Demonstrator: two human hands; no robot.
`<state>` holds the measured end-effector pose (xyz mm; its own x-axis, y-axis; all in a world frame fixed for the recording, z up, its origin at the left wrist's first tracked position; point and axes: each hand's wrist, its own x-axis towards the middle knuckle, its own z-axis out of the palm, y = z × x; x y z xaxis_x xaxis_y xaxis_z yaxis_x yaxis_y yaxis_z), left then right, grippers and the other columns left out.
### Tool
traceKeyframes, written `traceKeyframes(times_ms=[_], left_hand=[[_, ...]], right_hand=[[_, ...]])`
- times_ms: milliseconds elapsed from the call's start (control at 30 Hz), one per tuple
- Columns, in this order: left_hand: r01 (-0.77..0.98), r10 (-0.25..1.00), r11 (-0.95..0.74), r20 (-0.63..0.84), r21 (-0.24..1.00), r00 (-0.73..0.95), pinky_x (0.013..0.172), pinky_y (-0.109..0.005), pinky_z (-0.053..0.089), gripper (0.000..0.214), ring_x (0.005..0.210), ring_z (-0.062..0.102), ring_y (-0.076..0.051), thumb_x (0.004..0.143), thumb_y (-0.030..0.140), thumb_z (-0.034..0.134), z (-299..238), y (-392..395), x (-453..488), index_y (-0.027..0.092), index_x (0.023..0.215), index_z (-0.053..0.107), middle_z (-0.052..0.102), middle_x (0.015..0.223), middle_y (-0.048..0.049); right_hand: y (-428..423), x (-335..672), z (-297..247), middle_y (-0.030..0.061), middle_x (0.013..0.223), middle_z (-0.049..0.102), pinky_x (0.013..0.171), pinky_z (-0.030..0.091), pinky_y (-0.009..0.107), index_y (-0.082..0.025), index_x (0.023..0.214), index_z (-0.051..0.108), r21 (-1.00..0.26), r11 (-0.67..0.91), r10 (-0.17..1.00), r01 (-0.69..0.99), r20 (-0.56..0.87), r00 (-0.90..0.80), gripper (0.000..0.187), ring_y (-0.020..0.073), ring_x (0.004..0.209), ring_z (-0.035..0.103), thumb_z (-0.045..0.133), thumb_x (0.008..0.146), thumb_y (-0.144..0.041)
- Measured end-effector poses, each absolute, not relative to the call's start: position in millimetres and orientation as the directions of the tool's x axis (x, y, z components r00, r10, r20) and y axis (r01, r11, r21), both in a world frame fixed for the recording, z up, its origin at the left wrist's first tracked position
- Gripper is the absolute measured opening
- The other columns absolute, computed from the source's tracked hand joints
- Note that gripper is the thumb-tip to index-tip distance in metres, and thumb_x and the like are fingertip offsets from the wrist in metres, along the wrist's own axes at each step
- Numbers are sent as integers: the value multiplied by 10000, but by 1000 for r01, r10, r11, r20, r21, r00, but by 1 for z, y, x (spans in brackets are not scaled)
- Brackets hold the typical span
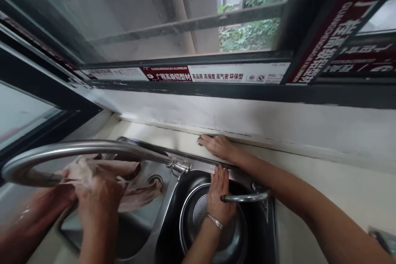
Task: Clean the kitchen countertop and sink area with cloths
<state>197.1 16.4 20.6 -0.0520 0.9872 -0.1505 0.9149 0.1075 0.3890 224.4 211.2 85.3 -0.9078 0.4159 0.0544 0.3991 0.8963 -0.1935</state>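
Observation:
My left hand [219, 200], with a silver bracelet [214, 220] at its wrist, reaches over the dark right sink basin [168, 214]. Its fingers are stretched out, their tips by the sink's back rim. Under it sits a round metal bowl [189, 206] with a perforated middle, partly hidden by the hand. On the pale counter [161, 133] behind the sink, my right hand [218, 146] is closed with bent fingers. A small greyish thing [199, 140] shows at its fingertips, too small to name. A short chrome spout [247, 197] crosses in front of my left wrist.
At left, a co-worker's hands [99, 189] hold a wet pinkish cloth [139, 196] over the left sink basin [136, 231]. A big curved faucet [86, 147] arches above them. A window frame [216, 93] and white wall [185, 109] run behind the counter.

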Motion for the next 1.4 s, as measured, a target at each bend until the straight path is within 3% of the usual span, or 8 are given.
traceKeyframes(times_ms=[167,300,533,667,833,967,1167,1400], left_hand=[[946,995,55,-97,320,-26,1296,-544,302,937,1576,139,-302,679,80,525,19,14,191,105,1572,240,220,1683,-171],[960,999,52,-25,276,-47,1286,-508,337,899,1571,170,-268,702,51,500,17,16,191,117,1565,258,261,1671,-152],[925,994,82,33,370,-101,1283,-526,327,812,1561,211,-298,732,42,491,15,20,200,83,1528,336,311,1649,-182],[929,992,62,83,365,-99,1289,-511,320,818,1572,192,-280,754,76,514,12,20,203,105,1545,306,307,1656,-167],[941,990,38,116,336,-82,1289,-507,324,821,1573,209,-288,784,122,536,7,20,204,104,1561,269,313,1659,-169],[961,986,13,159,276,-59,1274,-509,348,827,1570,228,-289,797,102,513,-1,20,201,105,1573,224,320,1660,-169],[987,980,-20,198,162,-13,1237,-511,402,930,1553,280,-300,766,58,531,-16,22,192,143,1597,122,323,1652,-189],[986,990,-26,142,166,3,1226,-512,417,772,1527,337,-336,777,66,526,-6,28,188,78,1529,347,351,1633,-207]], right_hand=[[211,276,77,63,1376,646,699,521,270,-282,1325,611,-252,850,485,463,30,-874,370,173,857,718,464,998,-190],[206,369,56,31,1411,649,841,601,329,-327,1323,644,-248,791,599,559,128,-791,392,212,1058,731,486,984,-211],[178,522,43,69,1340,695,892,625,318,-274,1350,651,-139,708,694,692,316,-647,392,206,1146,714,433,1025,-249],[179,494,43,92,1314,709,905,605,289,-235,1278,701,-110,697,699,709,323,-638,369,187,1073,739,429,1027,-233],[200,388,48,70,1419,643,874,577,293,-287,1344,664,-107,743,669,660,90,-738,394,176,935,744,446,1019,-244],[211,323,55,35,1481,593,865,541,280,-326,1412,590,-162,788,606,594,34,-795,410,172,1019,712,450,1032,-266],[214,316,49,4,1419,647,903,545,252,-316,1331,652,-296,772,618,562,148,-772,354,156,1109,699,540,1001,-257],[198,455,36,10,1323,706,1002,564,293,-303,1269,704,-355,686,727,635,304,-615,348,171,1167,699,528,978,-232]])
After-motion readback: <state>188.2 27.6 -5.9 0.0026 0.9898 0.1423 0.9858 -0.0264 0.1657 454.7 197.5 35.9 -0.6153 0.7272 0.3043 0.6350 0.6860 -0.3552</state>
